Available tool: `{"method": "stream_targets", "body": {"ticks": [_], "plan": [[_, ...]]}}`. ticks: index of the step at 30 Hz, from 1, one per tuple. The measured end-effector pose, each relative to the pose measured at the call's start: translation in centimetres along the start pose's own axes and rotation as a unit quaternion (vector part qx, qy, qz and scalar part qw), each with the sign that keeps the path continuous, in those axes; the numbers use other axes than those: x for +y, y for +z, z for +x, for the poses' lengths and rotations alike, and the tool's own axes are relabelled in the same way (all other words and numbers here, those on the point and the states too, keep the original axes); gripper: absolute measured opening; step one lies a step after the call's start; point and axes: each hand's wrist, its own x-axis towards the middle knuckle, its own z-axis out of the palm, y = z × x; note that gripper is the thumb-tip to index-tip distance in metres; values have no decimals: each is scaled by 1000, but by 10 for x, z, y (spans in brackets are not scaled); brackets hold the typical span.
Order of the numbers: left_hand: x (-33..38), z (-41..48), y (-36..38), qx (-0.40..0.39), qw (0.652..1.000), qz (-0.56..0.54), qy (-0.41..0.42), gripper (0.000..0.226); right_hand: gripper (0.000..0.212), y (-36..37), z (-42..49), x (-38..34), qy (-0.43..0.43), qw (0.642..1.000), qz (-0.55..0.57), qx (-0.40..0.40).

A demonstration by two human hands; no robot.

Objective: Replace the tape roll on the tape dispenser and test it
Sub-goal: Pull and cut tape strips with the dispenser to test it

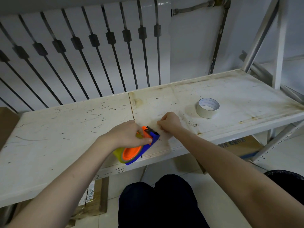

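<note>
Blue plastic tape dispenser [148, 145] with one orange hub lies near the front edge of the scuffed white metal shelf [65, 129]; one yellowish clear tape roll [119, 155] sits around that hub; the left hand [130, 135] is closed over the dispenser's top, thumb along its side; the right hand [169, 121], just beside it, is curled into a pinch above the shelf, though whether it grips tape I cannot tell; one pale, nearly spent tape roll [208, 107] stands well apart to the right; two cardboard boxes [93, 198] sit below.

Blue-orange tape dispenser [144, 145] on shelf edge, yellowish roll mounted; near-empty white tape roll [207, 108] lies flat, well right.
</note>
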Motion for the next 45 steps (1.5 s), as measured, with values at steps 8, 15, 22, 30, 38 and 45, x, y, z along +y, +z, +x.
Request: {"method": "stream_targets", "body": {"ticks": [8,15,22,30,38,45], "plan": [[27,20,3,-11,996,85,-19,49,9,1,0,4,-54,997,-52,15],[19,19,11,17,997,81,-14,45,19,-5,-4,12,-33,996,78,19],[15,16,15,33,997,71,-12,52,24,-3,-5,6,-47,991,108,60],[14,13,15,39,997,67,-17,59,9,-11,-13,-10,-123,982,103,101],[14,10,13,46,997,46,-28,60,11,-9,-13,-22,-171,974,66,136],[5,14,7,37,998,-1,-55,54,10,-15,-15,-37,-226,965,28,133]]}}
